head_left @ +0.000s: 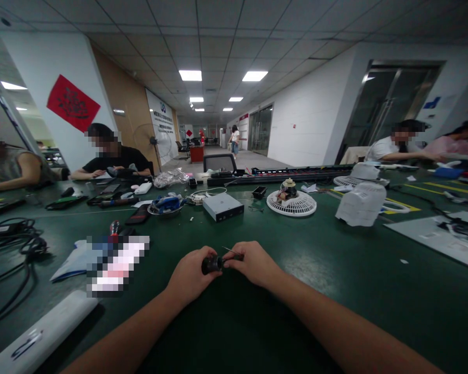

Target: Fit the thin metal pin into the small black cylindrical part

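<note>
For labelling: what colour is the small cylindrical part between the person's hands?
Black; the small cylindrical part shows best in the head view.

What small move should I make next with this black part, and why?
Probably turn the black part slightly toward you: your left hand and right hand cover much of it, and the thin metal pin sits close beside it, so a clearer view may help.

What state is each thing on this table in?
Left hand: closed around a small black cylinder.
Right hand: holding the cylinder's other end.
Thin metal pin: sticking out beside the right hand.
Round white fan guard: lying flat, motor on top.
Grey metal box: closed.
Black cable: loosely coiled.
</note>
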Available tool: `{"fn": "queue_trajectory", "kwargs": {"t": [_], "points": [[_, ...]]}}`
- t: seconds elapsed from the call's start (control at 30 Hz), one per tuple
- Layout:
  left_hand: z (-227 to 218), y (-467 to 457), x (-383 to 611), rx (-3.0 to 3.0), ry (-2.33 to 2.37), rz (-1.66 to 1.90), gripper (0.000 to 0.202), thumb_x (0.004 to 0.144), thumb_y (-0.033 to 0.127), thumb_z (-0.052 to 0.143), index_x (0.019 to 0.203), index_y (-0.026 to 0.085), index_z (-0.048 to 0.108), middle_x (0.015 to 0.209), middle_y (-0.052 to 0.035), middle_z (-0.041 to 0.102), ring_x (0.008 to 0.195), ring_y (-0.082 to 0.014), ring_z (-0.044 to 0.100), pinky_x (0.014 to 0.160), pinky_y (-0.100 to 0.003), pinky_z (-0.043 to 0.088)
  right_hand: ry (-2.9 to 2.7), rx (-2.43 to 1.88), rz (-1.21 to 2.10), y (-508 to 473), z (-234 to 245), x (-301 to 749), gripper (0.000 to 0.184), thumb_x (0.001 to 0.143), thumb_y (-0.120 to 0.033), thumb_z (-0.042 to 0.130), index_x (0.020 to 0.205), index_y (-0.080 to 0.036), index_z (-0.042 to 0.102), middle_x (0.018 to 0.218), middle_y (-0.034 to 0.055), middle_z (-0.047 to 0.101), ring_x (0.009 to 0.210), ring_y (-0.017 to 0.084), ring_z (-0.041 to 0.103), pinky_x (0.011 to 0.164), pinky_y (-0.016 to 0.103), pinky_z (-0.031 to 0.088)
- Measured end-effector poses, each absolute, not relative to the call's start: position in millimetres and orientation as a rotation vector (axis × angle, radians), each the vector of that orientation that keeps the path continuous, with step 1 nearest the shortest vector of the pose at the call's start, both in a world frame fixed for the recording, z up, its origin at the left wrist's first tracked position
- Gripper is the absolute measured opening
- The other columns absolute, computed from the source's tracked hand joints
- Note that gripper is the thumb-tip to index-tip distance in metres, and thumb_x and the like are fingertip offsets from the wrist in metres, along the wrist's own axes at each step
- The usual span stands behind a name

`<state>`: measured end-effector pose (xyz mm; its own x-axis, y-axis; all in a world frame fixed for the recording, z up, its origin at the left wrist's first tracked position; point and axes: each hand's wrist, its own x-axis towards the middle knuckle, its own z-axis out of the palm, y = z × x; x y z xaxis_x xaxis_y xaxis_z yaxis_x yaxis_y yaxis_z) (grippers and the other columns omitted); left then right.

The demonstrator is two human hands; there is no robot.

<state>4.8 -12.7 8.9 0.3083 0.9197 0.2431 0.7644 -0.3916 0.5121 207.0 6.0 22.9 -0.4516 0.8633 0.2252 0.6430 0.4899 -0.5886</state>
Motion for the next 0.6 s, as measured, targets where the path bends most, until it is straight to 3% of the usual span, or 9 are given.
{"fn": "queue_trajectory", "kwargs": {"t": [0.23, 0.43, 0.6], "points": [[11.0, -16.8, 5.4, 2.372, 1.377, 0.694, 0.030, 0.076, 0.032, 0.071, 0.103, 0.023, 0.062, 0.100, -0.0029, 0.067, 0.093, -0.0221, 0.061, 0.080, -0.034, 0.047, -2.158, -1.260, 0.610, 2.0, 22.1, 203.6, 0.014, 0.070, -0.028, 0.075, 0.083, -0.022, 0.072, 0.074, -0.0014, 0.068, 0.067, 0.014, 0.059, 0.058, 0.023, 0.039], [10.4, -17.7, 5.1, 2.309, 1.310, 0.755, 0.030, 0.077, 0.036, 0.071, 0.102, 0.022, 0.062, 0.097, -0.0023, 0.068, 0.088, -0.0200, 0.062, 0.076, -0.031, 0.048, -2.046, -1.168, 0.784, 4.5, 20.6, 204.8, 0.009, 0.074, -0.026, 0.071, 0.080, -0.019, 0.074, 0.072, -0.0016, 0.068, 0.067, 0.013, 0.058, 0.061, 0.023, 0.040], [8.1, -17.3, 3.8, 2.341, 1.278, 0.746, 0.032, 0.077, 0.037, 0.072, 0.103, 0.022, 0.063, 0.097, -0.0021, 0.068, 0.089, -0.0200, 0.062, 0.078, -0.031, 0.048, -2.076, -1.197, 0.683, 2.0, 21.0, 204.7, 0.013, 0.070, -0.030, 0.075, 0.076, -0.019, 0.071, 0.068, -0.0021, 0.064, 0.062, 0.012, 0.055, 0.055, 0.023, 0.037]]}}
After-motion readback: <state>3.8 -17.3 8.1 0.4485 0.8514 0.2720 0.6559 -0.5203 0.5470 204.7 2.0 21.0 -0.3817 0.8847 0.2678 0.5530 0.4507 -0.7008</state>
